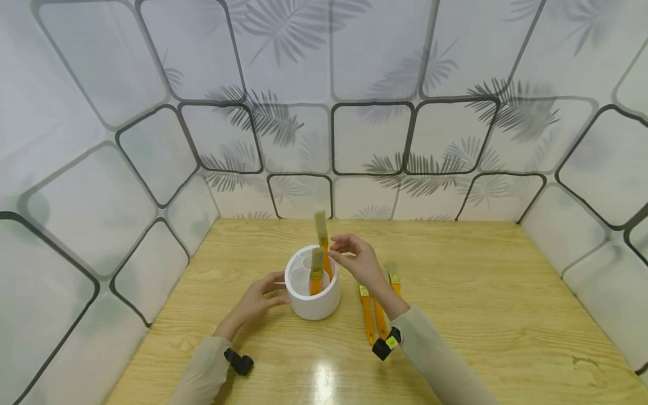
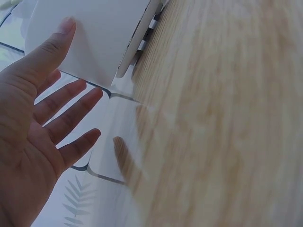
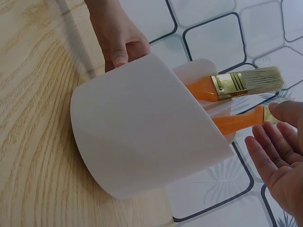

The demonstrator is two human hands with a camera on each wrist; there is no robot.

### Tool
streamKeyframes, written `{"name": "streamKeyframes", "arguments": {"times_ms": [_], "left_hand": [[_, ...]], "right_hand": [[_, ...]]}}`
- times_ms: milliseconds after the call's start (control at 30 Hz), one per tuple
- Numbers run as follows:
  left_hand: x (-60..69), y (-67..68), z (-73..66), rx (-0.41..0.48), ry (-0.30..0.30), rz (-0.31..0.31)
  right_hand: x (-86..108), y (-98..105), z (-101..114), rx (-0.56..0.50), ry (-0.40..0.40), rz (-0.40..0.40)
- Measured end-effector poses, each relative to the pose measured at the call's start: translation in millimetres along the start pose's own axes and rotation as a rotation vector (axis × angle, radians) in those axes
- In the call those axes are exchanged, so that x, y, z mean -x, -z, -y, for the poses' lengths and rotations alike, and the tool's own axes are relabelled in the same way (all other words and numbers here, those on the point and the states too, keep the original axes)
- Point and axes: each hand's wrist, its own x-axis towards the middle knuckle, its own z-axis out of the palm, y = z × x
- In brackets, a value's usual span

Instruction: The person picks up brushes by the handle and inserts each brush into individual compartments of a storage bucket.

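Observation:
A white round holder [image 1: 314, 307] with inner dividers stands on the table, and two brushes with orange handles stand in it, bristles up. The front brush [image 1: 316, 275] leans on nothing I can make out; the rear brush [image 1: 322, 230] rises beside my right hand [image 1: 358, 261]. That hand's fingers are loosely bent near the rear brush's metal band, in the right wrist view [image 3: 279, 142] with no grip on it visible. My left hand [image 1: 260, 295] is spread around the holder's left side, thumb in front; its fingers look relaxed in the left wrist view [image 2: 42, 113].
Several more brushes [image 1: 368, 318] with orange handles lie on the wooden table [image 1: 481, 304] to the right of the holder, partly under my right forearm. A patterned white curtain [image 1: 369, 140] surrounds the table at the back and sides.

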Motion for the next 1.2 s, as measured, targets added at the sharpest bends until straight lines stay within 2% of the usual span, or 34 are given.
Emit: {"name": "streamKeyframes", "arguments": {"times_ms": [400,500,733,867,1200], "left_hand": [[-1.5,-1.0,-2.3,-0.015,-0.002,0.010],[-1.3,-1.2,0.7,-0.021,-0.020,0.004],[-3.8,-1.3,26.1,-0.035,-0.028,-0.016],[-3.7,-1.7,29.2,-0.042,-0.037,-0.023],[-5.3,-2.2,30.8,-0.063,-0.013,-0.021]], "right_hand": [[0.6,3.8,-1.8,-0.013,-0.014,-0.009],[0.7,5.0,-1.8,-0.011,-0.010,-0.011],[1.9,6.8,-3.1,-0.002,-0.017,-0.018],[3.1,7.5,-4.1,-0.012,-0.013,-0.038],[4.9,11.9,-7.0,-0.011,-0.008,-0.070]]}}
